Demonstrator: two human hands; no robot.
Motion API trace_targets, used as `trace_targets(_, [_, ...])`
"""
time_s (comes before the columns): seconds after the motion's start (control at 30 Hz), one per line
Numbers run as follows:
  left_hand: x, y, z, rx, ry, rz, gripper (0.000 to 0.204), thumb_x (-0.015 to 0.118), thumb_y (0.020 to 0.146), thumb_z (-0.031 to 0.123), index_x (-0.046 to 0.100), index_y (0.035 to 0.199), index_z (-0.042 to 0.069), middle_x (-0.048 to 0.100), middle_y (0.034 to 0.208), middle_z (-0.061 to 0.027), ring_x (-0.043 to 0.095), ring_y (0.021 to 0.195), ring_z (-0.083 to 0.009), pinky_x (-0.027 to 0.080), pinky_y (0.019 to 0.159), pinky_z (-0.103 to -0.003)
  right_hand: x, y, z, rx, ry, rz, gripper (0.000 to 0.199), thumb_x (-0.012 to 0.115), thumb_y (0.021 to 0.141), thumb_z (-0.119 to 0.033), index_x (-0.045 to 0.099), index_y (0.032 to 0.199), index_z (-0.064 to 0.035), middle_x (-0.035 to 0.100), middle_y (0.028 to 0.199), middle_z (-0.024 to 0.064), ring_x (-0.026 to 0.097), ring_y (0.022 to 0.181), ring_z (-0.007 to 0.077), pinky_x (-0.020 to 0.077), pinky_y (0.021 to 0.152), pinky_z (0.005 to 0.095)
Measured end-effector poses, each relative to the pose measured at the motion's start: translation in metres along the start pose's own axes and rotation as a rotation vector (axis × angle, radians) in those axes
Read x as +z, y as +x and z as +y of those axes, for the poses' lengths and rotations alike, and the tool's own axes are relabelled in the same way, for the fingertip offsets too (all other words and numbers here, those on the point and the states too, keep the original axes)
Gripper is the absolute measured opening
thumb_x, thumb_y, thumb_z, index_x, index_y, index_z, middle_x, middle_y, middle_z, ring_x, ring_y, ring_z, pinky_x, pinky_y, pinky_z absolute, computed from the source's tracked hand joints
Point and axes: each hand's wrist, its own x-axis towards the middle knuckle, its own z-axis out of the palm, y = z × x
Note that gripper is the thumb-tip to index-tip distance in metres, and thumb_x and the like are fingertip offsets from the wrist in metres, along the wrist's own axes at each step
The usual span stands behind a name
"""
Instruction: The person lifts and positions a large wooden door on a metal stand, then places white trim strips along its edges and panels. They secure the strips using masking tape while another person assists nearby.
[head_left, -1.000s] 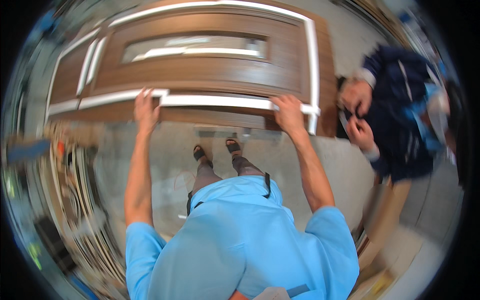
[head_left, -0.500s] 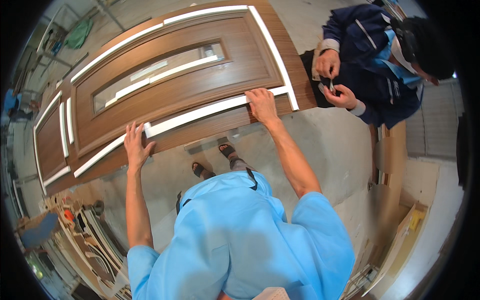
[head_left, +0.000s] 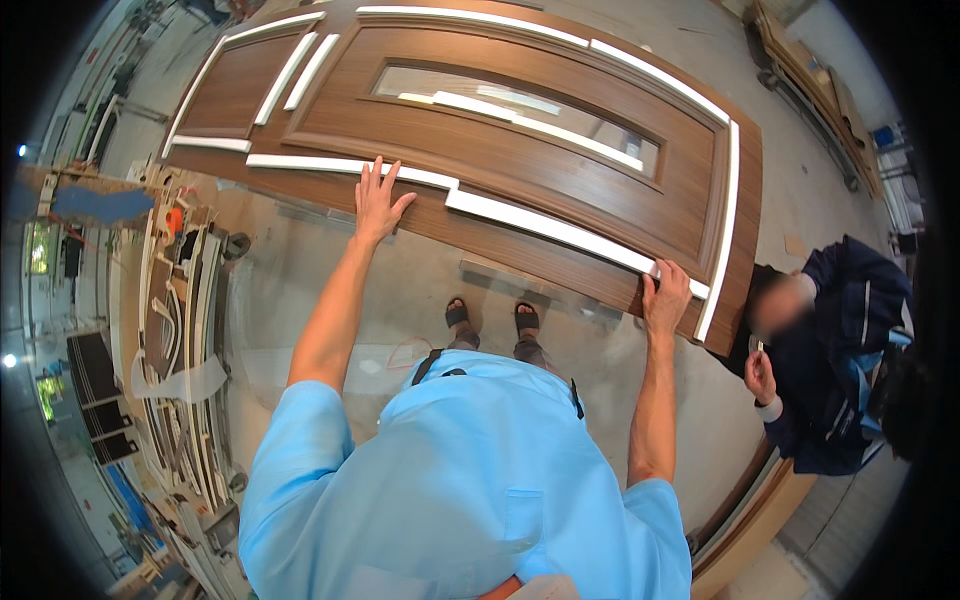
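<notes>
A brown wood-grain door lies flat before me, with white strips along the borders of its raised panels. My left hand is open, fingers spread, its fingertips on the near-left white strip. That strip meets a second, wider-looking white strip in a small step. Near the right end of this second strip, my right hand is closed over it, fingers bent across the top and thumb at its near side. Another white strip runs along the door's right end.
Loose white strips lie across the door's window opening. At right a co-worker in a dark jacket holds a small thing in a hand. Stacked boards and curved pieces stand at left; a cart with panels is at far right.
My view has turned, so the door sits differently in the picture. My left hand has slid left along its strip, away from the joint. My right hand is nearer its strip's right end.
</notes>
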Motion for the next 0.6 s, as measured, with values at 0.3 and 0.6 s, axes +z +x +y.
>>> trace_targets(0.3, [-0.004, 0.021, -0.030, -0.030, -0.069, 0.027, 0.064, 0.076, 0.085, 0.040, 0.052, 0.137, 0.010, 0.033, 0.153, -0.0229, 0.024, 0.143, -0.0489, 0.026, 0.118, -0.053, 0.002, 0.012, -0.005, -0.034, 0.033, -0.018, 0.040, 0.073, 0.083, -0.012, 0.063, 0.122, -0.0057, 0.060, 0.126, 0.0130, 0.053, 0.119, 0.0340, 0.0419, 0.099, 0.0469])
trace_targets(0.6, [-0.008, 0.016, -0.014, -0.118, -0.165, -0.009, 0.067, 0.073, 0.087, 0.040, 0.048, 0.141, 0.008, 0.028, 0.156, -0.0215, 0.015, 0.147, -0.0471, 0.025, 0.118, -0.055, 0.001, 0.008, -0.013, -0.015, -0.013, -0.062, 0.047, 0.074, 0.083, -0.014, 0.060, 0.127, -0.0062, 0.056, 0.132, 0.0144, 0.050, 0.124, 0.0342, 0.0399, 0.102, 0.0486])
